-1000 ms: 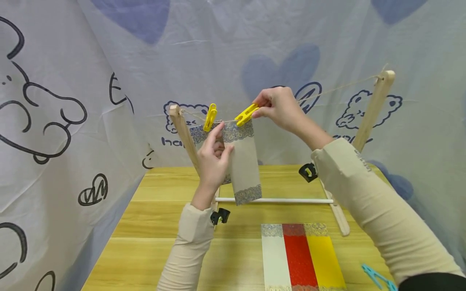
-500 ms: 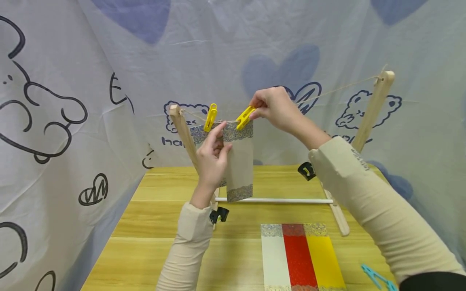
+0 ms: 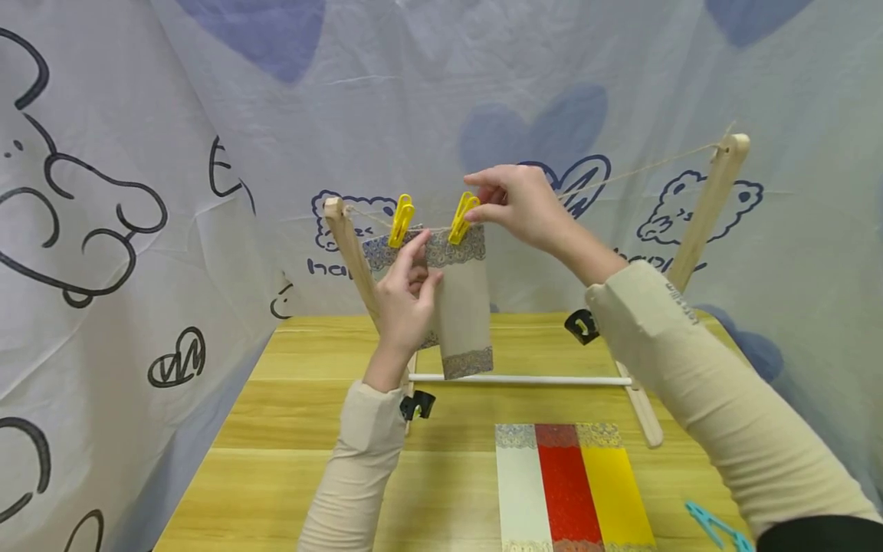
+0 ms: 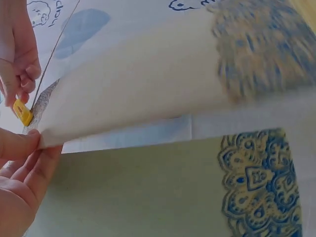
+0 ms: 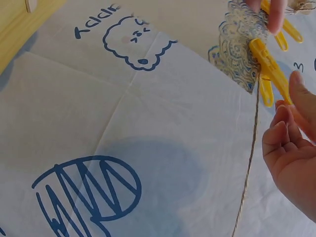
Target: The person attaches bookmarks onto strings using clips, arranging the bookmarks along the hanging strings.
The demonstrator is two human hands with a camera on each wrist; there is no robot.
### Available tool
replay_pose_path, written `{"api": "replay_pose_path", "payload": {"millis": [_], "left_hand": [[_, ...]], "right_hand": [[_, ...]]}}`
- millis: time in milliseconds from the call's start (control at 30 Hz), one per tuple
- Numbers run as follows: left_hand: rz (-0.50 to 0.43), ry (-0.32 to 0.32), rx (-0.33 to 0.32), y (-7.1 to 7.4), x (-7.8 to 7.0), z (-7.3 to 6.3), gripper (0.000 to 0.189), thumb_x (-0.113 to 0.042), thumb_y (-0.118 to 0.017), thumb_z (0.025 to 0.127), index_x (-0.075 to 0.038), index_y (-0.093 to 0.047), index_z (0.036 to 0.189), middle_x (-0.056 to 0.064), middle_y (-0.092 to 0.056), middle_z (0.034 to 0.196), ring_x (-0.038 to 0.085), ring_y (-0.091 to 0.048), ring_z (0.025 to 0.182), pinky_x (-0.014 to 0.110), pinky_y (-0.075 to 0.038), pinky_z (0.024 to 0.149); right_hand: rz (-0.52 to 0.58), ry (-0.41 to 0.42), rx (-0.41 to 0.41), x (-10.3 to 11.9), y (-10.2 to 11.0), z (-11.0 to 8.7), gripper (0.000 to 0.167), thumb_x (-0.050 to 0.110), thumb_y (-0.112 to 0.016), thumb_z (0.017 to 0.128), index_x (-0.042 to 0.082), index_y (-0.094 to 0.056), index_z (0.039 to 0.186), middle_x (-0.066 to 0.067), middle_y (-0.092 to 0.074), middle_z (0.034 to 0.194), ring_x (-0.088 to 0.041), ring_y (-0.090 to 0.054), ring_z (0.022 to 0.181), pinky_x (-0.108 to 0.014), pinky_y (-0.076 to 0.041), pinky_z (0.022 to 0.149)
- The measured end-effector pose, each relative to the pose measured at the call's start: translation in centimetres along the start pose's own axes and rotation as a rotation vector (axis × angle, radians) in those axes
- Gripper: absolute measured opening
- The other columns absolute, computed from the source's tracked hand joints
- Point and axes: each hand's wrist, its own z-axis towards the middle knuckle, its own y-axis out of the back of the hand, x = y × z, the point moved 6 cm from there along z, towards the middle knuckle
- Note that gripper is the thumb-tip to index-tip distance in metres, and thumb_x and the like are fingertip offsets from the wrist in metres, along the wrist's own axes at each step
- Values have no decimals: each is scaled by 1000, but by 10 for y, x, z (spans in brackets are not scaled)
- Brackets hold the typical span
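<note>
My left hand [image 3: 403, 299] pinches the left edge of a pale paper strip [image 3: 465, 307] with lace-patterned ends, just below its top; thumb and fingertips show on that edge [image 4: 37, 140] in the left wrist view. A yellow clothespin [image 3: 461, 220] clips the strip's top to a thin string [image 3: 641, 166]. My right hand [image 3: 527, 203] is at that clothespin's upper end, thumb and index finger spread apart, the thumb beside it or just touching. Another similar strip [image 3: 378, 253] hangs to the left from a second yellow clothespin [image 3: 401, 222], partly hidden by my left hand.
Wooden posts [image 3: 710, 207] hold the string, joined low by a white rod [image 3: 552, 380]. On the wooden table [image 3: 297, 429] lie white [image 3: 522, 491], red [image 3: 569, 487] and yellow [image 3: 616, 491] strips. A light blue clothespin [image 3: 717, 527] lies at right.
My right thumb and index finger have spread from their pinch on the clothespin. The clothespin has tipped more upright on the string, and the strip's lower end has swung about.
</note>
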Motion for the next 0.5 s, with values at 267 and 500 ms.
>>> {"api": "replay_pose_path", "payload": {"millis": [267, 500], "left_hand": [[-12, 26, -35, 2, 5, -4, 46, 19, -59, 73, 7, -53, 117, 25, -60, 101, 30, -64, 77, 21, -51, 67], [15, -39, -86, 5, 3, -8, 34, 16, -60, 74, 11, -58, 107, 24, -61, 97, 29, -64, 78, 19, -51, 65]], "right_hand": [[31, 108, -106, -3, 9, -10, 29, 11, -70, 77, -1, -64, 103, -10, -61, 84, -18, -55, 71, -24, -45, 63], [109, 233, -218, -10, 16, -30, 12, 3, -70, 76, -3, -67, 86, -8, -63, 71, -12, -51, 56, -14, -40, 51]]}}
